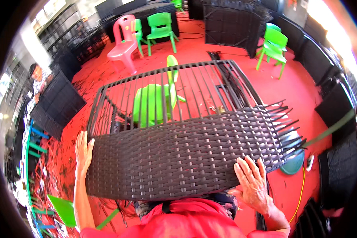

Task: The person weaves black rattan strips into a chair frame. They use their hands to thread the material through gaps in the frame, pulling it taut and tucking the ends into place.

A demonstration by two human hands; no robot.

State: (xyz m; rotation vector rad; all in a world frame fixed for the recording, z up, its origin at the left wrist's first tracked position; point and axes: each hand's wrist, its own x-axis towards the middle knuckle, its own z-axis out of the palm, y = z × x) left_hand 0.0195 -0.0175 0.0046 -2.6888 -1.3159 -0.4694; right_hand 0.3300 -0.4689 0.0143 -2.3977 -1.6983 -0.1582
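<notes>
A dark brown wicker panel [178, 156] lies across my lap, partly woven onto a metal frame [242, 77]. Its near part is closely woven. On the far part, bare parallel strands run to the frame's far bar. Loose strand ends [289, 126] stick out past the right edge. My left hand [83, 152] rests along the panel's left edge, fingers stretched out and holding nothing. At the near right corner, my right hand [252, 182] lies on the weave with its fingers spread; its thumb is by the near edge.
Beyond the frame's bars stands a green chair [152, 103]. A pink chair [123, 45] and more green chairs [274, 43] stand farther off. Dark woven panels [234, 29] line the red floor. Another person [39, 79] works at the left. A blue-green round object [292, 158] sits at the right.
</notes>
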